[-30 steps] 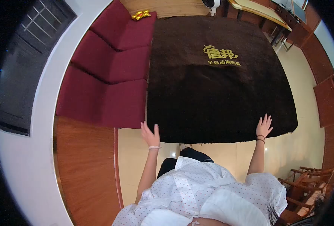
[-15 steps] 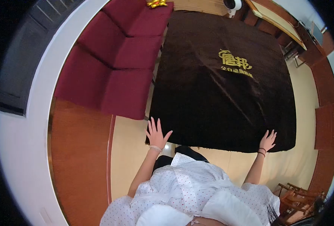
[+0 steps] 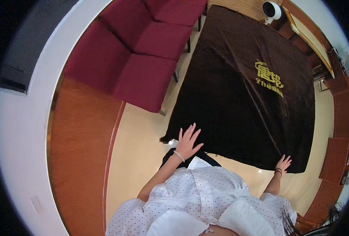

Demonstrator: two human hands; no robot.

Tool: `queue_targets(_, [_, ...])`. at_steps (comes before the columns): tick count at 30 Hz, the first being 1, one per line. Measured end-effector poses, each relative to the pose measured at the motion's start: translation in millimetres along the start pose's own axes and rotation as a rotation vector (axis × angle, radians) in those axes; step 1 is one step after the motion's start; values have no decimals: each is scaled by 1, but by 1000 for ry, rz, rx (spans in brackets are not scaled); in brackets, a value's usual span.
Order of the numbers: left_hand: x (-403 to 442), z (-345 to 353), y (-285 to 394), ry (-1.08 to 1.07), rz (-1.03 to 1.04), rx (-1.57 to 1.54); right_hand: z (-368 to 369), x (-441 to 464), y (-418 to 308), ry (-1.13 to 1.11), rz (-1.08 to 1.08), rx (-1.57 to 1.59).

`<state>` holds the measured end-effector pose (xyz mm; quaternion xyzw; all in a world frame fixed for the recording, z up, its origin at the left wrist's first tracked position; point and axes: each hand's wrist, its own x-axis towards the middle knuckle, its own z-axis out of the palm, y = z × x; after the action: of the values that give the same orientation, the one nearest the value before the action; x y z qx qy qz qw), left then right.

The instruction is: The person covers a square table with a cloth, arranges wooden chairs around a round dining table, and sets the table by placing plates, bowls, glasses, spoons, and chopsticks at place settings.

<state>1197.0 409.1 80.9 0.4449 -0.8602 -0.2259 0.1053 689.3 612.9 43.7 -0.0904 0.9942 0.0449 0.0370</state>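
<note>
A dark brown, velvety table cover [image 3: 221, 106] with gold lettering [image 3: 268, 75] lies spread in front of me, fringed along its near edge. Creases run diagonally from its middle toward the near right. At the near left edge, my left hand [image 3: 188, 143] is open, fingers spread and palm toward the cloth. My right hand [image 3: 283, 163] rests on the cover near its right corner, fingers stretched out. Neither hand grips anything. What stands under the cover is hidden.
Joined maroon seats [image 3: 143, 74] run along the left, close to the cover. A brown wooden panel [image 3: 84, 157] stands at my near left. A white round device [image 3: 271, 11] is at the far end. Wooden furniture [image 3: 335, 157] lines the right, above a pale tiled floor [image 3: 133, 157].
The view has turned, so the cover and seats sit differently. My left hand has moved rightward along the near edge. The crease toward my right hand looks sharper.
</note>
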Motion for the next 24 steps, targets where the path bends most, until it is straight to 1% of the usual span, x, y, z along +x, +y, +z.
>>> queue_targets(2, [-4,-7,-18,274,-112,-215,0,17,-1,-24,8,-25])
queue_targets(3, [-5,-11,-31,275,-121,-223,-5,22,-5,-69,78,-129])
queue_targets(4, [-7,-15,-47,395,-275,-299,-7,26,-10,-115,152,-233])
queue_targets(5, [-9,-19,-64,510,-429,-374,-8,30,-17,-113,152,-241])
queue_targets(6, [-12,-17,-87,506,-431,-378,-12,30,-33,-37,-52,-256])
queue_targets(7, [-15,-7,-113,451,-569,-523,-17,28,-52,39,-253,-274])
queue_targets(8, [-19,9,-135,386,-708,-670,-29,-11,-87,197,-405,-153])
queue_targets(9, [-22,29,-153,372,-709,-681,-49,-78,-138,354,-555,-28])
queue_targets(10, [-19,49,-171,221,-807,-942,-64,-125,-180,246,-649,22])
queue_targets(11, [-13,59,-181,65,-894,-1205,-54,-154,-202,298,-861,74])
queue_targets(12, [-6,37,-170,-183,-1025,-1293,-35,-176,-218,291,-986,74])
queue_targets(13, [-2,44,-173,-183,-1012,-1305,-30,-210,-237,173,-1035,113])
queue_targets(14, [-5,60,-176,-296,-1036,-1370,-32,-239,-253,88,-1018,53])
queue_targets(15, [-5,69,-179,-415,-1060,-1429,-26,-257,-261,39,-1006,42])
queue_targets(16, [-4,43,-169,-476,-1044,-1497,-21,-263,-261,73,-981,45])
queue_targets(17, [-5,50,-175,-489,-1043,-1498,-18,-267,-259,103,-954,50])
queue_targets(19, [-19,64,-190,-522,-1104,-1542,-21,-255,-252,94,-971,35])
queue_targets(20, [-27,67,-193,-540,-1100,-1532,-24,-247,-249,79,-970,31])
queue_targets(21, [-30,67,-194,-472,-1107,-1488,-27,-241,-246,65,-928,36])
queue_targets(22, [-31,73,-200,-399,-1107,-1445,-29,-236,-242,47,-936,48])
queue_targets(23, [-27,81,-209,-405,-1092,-1441,-29,-232,-239,29,-944,59])
queue_targets(24, [-28,108,-226,-407,-976,-1348,-32,-233,-240,31,-929,61])
